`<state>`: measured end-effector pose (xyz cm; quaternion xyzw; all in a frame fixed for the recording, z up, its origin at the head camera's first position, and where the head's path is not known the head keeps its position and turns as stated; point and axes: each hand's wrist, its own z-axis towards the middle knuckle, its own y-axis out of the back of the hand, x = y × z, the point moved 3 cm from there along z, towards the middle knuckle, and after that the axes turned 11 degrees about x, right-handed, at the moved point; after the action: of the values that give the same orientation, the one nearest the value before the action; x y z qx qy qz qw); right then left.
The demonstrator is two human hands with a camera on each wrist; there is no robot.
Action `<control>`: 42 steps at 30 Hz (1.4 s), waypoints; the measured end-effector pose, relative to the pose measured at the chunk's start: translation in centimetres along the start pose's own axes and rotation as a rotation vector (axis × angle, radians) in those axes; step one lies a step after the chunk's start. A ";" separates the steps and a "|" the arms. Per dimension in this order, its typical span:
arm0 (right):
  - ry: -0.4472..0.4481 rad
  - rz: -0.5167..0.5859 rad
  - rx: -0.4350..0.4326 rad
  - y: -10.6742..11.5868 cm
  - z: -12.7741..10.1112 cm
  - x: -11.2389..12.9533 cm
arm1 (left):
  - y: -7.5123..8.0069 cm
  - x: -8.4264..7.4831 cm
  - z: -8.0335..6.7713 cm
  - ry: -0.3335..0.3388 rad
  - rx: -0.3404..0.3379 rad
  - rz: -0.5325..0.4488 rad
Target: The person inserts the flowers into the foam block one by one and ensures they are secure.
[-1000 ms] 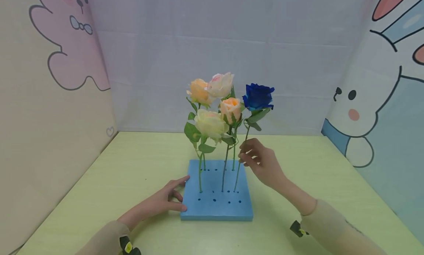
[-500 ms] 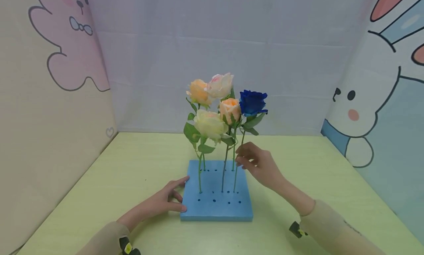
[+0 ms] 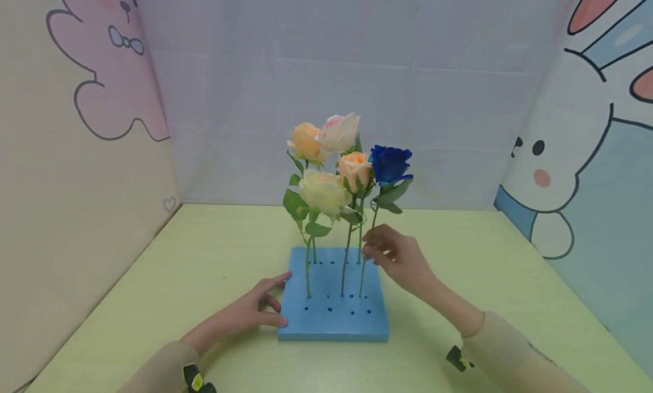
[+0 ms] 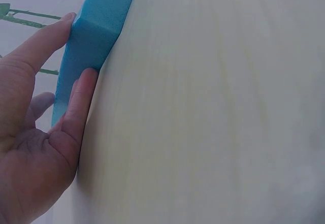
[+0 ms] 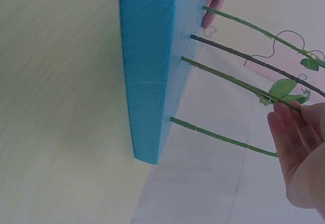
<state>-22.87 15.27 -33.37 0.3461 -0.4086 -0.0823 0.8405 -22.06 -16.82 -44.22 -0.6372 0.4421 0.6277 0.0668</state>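
Note:
My right hand (image 3: pixel 400 260) pinches the stem of a blue rose (image 3: pixel 390 166) between thumb and fingers. The foot of that green stem (image 5: pixel 228 77) stands in a hole of the blue foam board (image 3: pixel 334 325), and the rose leans a little to the right. Along the board's left edge rests my left hand (image 3: pixel 261 305), thumb and fingers spread; in the left wrist view its fingertips touch the side wall of the board (image 4: pixel 96 36). A peach rose (image 3: pixel 354 170) stands just left of the blue one.
Also upright in the board are a cream flower (image 3: pixel 323 194), an orange-yellow flower (image 3: pixel 306 142) and a pale pink flower (image 3: pixel 339 133). Several small holes line the board's front. Under it is a pale yellow table (image 3: pixel 204 245), with a white curtain (image 3: pixel 357 58) behind.
The blue rose's head has come down and shifted left, and my right hand has moved slightly left and down with its stem. My left hand stays on the board's edge.

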 end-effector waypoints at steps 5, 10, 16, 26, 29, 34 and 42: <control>-0.005 -0.005 -0.022 -0.2 -0.2 0.2 | 0.0 -0.3 -0.2 -0.027 0.002 0.002; 0.012 -0.025 -0.029 -0.4 -0.4 0.1 | -0.1 0.0 -0.2 -0.004 0.008 0.009; 0.035 -0.036 -0.018 -0.4 -0.5 0.2 | -0.1 0.2 -0.2 0.007 0.010 0.020; 0.020 -0.026 -0.001 -0.2 -0.6 0.0 | -0.1 0.1 -0.2 0.012 0.013 0.009; 0.024 -0.018 0.005 -0.2 -0.5 -0.1 | -0.1 0.1 -0.2 0.016 0.012 0.003; 0.027 -0.023 0.001 -0.2 -0.5 -0.1 | -0.1 0.1 -0.2 0.022 0.011 -0.001; 0.031 -0.037 -0.008 -0.3 -0.6 0.1 | -0.1 0.1 -0.1 0.033 0.010 -0.002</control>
<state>-22.31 15.37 -33.75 0.3516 -0.3886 -0.0942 0.8465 -21.89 -16.88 -44.35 -0.6478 0.4455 0.6148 0.0631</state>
